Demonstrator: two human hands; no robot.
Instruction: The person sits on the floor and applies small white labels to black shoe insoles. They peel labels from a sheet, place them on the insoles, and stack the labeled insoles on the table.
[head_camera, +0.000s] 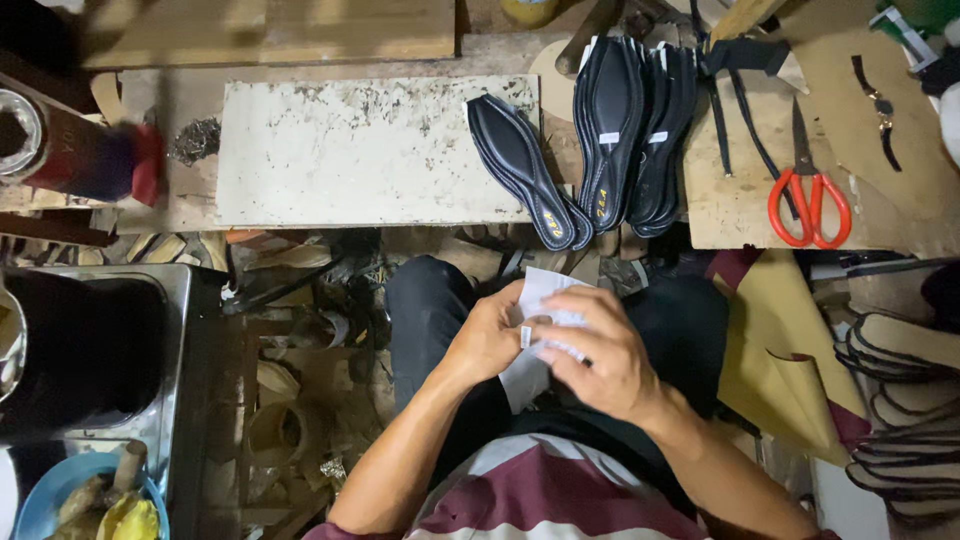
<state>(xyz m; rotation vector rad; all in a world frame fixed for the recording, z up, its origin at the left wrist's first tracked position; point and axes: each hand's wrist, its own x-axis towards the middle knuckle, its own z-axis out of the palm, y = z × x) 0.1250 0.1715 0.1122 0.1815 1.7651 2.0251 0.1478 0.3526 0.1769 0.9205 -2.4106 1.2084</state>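
The right hand (600, 350) covers much of the white sheet (540, 300), and the left hand (487, 335) hides its left edge, so what the fingers pinch cannot be told. The stack of tan soles (905, 400) runs off the right edge. The blue bowl (60, 495) is cut by the bottom-left corner. The red-and-blue thing (105, 160) at upper left is blurred.

Both hands (560, 345) together, fingers (545, 325) curled.

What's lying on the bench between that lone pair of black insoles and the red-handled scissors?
In the head view, a fanned stack of black insoles lies between the lone pair and the scissors, with black straps beside it.
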